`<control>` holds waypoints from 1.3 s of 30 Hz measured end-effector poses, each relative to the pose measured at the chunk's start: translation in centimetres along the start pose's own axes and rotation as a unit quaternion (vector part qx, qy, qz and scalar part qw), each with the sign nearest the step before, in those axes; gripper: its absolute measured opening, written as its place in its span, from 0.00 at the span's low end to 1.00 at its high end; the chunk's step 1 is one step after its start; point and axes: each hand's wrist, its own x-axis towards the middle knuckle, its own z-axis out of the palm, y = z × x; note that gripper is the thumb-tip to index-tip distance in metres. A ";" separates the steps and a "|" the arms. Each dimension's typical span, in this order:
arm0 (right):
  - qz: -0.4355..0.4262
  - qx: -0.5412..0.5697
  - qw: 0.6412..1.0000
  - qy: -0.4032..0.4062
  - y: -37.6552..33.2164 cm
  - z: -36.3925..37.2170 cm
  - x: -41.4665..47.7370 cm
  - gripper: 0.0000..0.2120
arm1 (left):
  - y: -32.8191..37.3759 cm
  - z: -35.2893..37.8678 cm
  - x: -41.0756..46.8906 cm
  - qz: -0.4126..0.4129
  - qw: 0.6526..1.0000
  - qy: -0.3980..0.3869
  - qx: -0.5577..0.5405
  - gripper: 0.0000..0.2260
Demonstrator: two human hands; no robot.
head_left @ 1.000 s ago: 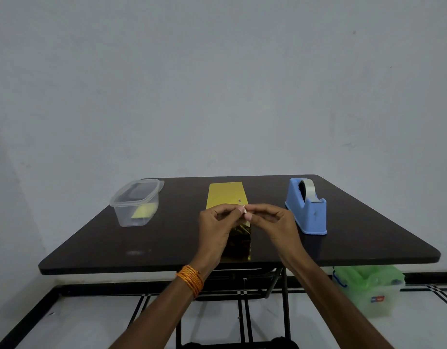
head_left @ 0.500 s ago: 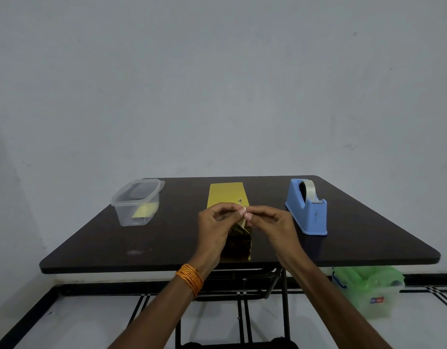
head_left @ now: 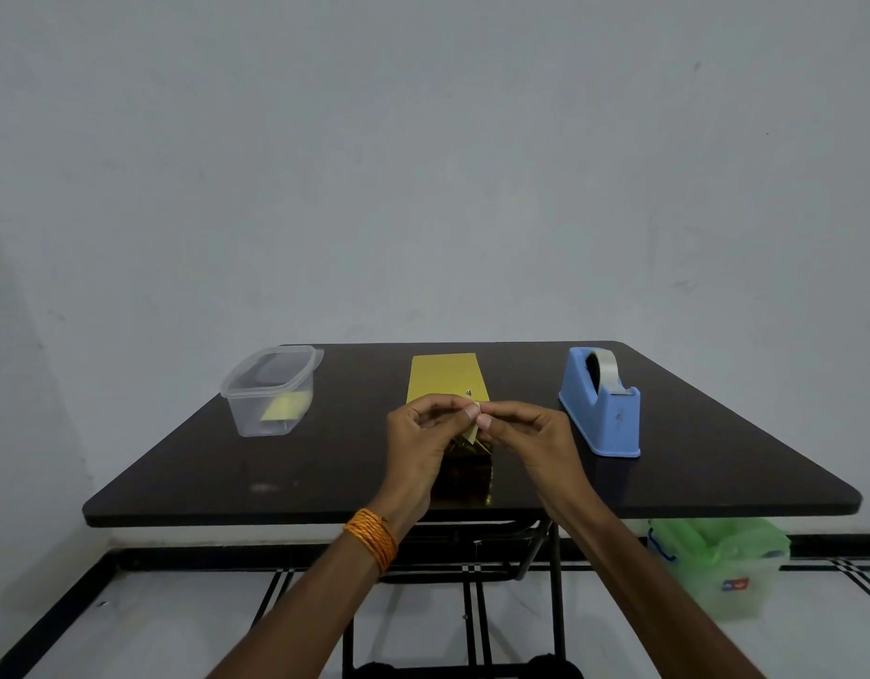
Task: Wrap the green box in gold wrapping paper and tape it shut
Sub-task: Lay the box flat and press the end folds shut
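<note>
My left hand (head_left: pixel 421 433) and right hand (head_left: pixel 528 436) pinch one small pale strip (head_left: pixel 470 433) fingertip-to-fingertip, above the glossy gold-foil-wrapped rectangular box (head_left: pixel 465 470). Right of them: blue plastic tape dispenser (head_left: pixel 602 414).

This is a plain indoor room set up as a small gift-wrapping station; whether it belongs to a home or a workplace cannot be told. A pale grey painted wall (head_left: pixel 423 164) fills the background, meeting a light tiled floor (head_left: pixel 129 629) edged with a black skirting strip (head_left: pixel 203 553). A dark worktop (head_left: pixel 692 458) stands on folding black metal legs (head_left: pixel 555 580). On it sit a blue tape dispenser (head_left: pixel 600 409), a clear plastic container (head_left: pixel 271 392) and gold paper (head_left: pixel 445 377). A translucent storage box with a green lid (head_left: pixel 717 566) rests on the floor beneath the right edge.
</note>
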 end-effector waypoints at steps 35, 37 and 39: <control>0.002 -0.003 1.000 -0.021 0.1 -0.1 0.2 0.10 | -0.3 -0.3 0.1 0.011 1.000 0.001 0.002 0.06; 0.002 -0.001 1.000 -0.023 0.1 -0.1 0.1 0.11 | -0.3 -0.3 0.1 0.008 1.000 -0.002 0.001 0.07; 0.000 0.002 1.000 -0.025 0.0 0.0 0.1 0.11 | -0.2 -0.3 0.1 -0.004 1.000 -0.006 -0.010 0.07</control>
